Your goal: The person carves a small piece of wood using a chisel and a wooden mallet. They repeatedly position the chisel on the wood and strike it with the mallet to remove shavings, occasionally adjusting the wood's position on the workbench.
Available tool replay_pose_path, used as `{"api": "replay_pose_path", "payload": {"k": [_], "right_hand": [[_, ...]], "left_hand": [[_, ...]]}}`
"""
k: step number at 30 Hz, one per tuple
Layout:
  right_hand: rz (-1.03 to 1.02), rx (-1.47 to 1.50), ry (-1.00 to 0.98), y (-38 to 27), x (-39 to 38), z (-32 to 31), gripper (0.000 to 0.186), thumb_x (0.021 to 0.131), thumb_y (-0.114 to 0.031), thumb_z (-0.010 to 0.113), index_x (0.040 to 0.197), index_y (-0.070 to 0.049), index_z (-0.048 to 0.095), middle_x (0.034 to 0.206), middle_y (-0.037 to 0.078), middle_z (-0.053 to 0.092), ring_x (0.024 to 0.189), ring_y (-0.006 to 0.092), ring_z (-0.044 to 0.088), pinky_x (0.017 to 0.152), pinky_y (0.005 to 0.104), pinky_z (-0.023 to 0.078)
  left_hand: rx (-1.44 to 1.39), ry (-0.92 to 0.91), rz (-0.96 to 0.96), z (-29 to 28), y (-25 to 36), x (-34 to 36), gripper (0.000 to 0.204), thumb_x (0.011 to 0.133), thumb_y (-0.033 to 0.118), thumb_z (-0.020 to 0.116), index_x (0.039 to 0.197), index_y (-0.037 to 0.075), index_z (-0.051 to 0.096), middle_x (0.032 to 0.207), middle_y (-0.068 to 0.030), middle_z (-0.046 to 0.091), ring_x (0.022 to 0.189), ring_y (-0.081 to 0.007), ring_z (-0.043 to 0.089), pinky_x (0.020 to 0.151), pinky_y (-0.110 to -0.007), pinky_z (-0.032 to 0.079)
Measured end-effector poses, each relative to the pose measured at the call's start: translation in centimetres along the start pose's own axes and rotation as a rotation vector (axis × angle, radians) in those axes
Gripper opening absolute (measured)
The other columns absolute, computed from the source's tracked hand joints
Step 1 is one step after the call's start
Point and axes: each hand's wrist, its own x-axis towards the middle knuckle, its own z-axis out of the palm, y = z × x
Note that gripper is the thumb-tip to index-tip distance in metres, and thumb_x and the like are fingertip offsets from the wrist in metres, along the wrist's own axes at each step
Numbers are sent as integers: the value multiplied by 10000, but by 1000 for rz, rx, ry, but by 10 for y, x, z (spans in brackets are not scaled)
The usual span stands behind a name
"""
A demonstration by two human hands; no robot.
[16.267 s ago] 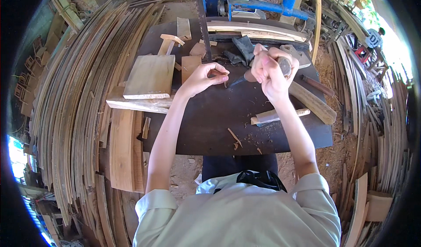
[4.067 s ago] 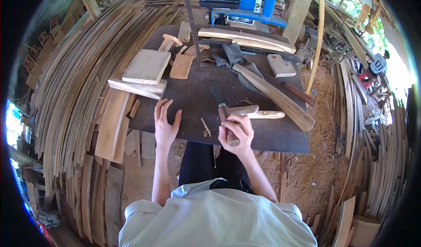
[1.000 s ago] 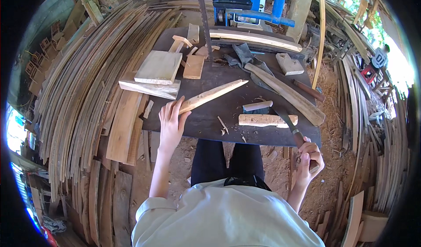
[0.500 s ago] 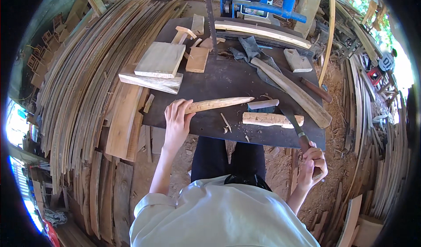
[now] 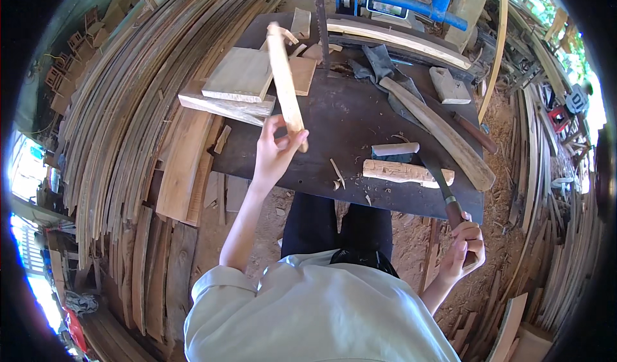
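My left hand (image 5: 273, 150) pinches the lower end of a pale, narrow wooden stick (image 5: 286, 79), raised and angled away from me across the stacked boards (image 5: 234, 76). My right hand (image 5: 464, 253), at the table's front right, is closed round the wooden handle of a long-bladed tool (image 5: 437, 176), whose blade reaches over the table (image 5: 308, 169). Beside the blade lie a notched block (image 5: 402, 172) and a smaller piece (image 5: 395, 149). A long tapered wooden club (image 5: 437, 127) lies diagonally to the right, partly over dark cloth (image 5: 374, 63).
Blue machinery (image 5: 418, 5) and an upright saw blade (image 5: 321, 21) stand at the back. Long timber (image 5: 128, 105) is piled along the left; more strips (image 5: 546, 246) fill the right. A wooden-handled tool (image 5: 475, 131) lies at the right edge. Shavings (image 5: 337, 176) are scattered near the front.
Since half a second ago, the stick in my left hand has swung up from lying pointed rightward to pointing away from me. My left hand has moved right and up. My right hand keeps its grip.
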Motion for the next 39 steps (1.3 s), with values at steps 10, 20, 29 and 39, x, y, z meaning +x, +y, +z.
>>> {"api": "replay_pose_path", "payload": {"k": [10, 20, 29, 39], "right_hand": [[13, -32, -9, -3, -1, 2, 244, 865, -190, 612, 710, -71, 466, 644, 44, 505, 668, 200, 527, 904, 520, 403], [12, -18, -35, -2, -3, 1, 241, 868, -152, 574, 701, -78, 417, 665, 46, 462, 702, 190, 475, 941, 508, 384], [14, -18, -1, -4, 0, 3, 235, 858, -171, 614, 702, -69, 471, 665, 62, 538, 672, 189, 536, 916, 507, 407], [13, -8, -10, -5, 2, 4, 235, 858, -155, 611, 699, -64, 463, 659, 66, 541, 675, 188, 538, 908, 500, 410]], "left_hand": [[-210, -155, 0, 19, 12, 27, 387, 917, 62, 562, 1253, -28, 392, 996, -144, 621, 964, -202, 634, 853, -330, 539], [-363, -100, 116, 29, 33, 67, 425, 1006, 270, 401, 1346, 24, 330, 1041, -112, 560, 932, -169, 589, 881, -348, 511], [-408, -115, 192, 32, 54, 80, 470, 1018, 362, 313, 1332, 19, 377, 1006, -94, 571, 879, -164, 580, 834, -330, 492], [-315, -177, 303, 8, 82, 96, 273, 961, 184, 515, 1120, -34, 549, 1030, -160, 637, 1000, -244, 627, 924, -369, 495]]}}
